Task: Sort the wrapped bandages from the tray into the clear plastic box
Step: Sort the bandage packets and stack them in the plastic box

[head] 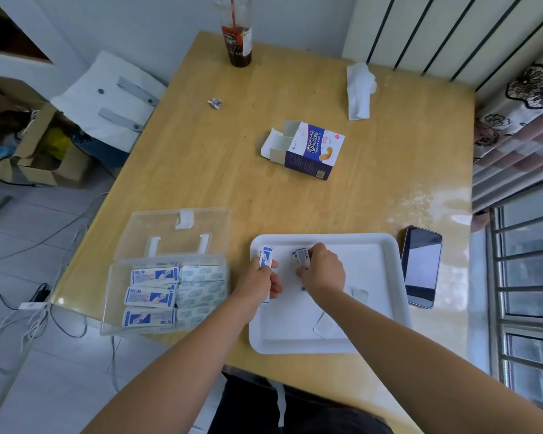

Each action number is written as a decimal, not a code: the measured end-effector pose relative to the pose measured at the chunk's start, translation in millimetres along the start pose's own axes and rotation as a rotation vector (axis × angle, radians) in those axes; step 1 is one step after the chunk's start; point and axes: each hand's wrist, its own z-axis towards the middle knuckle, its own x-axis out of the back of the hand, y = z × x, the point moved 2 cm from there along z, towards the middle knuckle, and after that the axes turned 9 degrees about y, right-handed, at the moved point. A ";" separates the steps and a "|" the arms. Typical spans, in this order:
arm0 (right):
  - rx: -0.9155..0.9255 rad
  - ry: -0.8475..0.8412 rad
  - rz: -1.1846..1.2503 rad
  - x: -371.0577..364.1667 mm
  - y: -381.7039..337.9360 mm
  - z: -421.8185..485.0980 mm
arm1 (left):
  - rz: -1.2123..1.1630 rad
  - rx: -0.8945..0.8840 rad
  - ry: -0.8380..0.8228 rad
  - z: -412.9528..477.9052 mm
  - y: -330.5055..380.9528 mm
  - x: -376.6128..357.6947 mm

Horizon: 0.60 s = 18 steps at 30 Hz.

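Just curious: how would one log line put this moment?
left hand grips bandages | right hand pinches more bandages over tray | box open, part-filled

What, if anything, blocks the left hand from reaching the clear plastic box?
Probably nothing, so yes: the left hand, holding wrapped bandages over the tray's left edge, is right beside the clear plastic box, whose lid lies folded back.
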 end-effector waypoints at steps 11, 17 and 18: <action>-0.071 -0.372 0.688 21.5 -3.2 -4.5 | -0.032 0.023 -0.002 -7.5 8.6 -1.5; -0.014 -0.548 0.726 34.8 -2.1 -8.4 | 0.123 -0.075 -0.065 -12.4 13.6 -4.5; -0.003 -0.574 0.713 35.7 -0.5 -7.9 | 0.133 -0.090 -0.066 -12.1 13.4 -3.9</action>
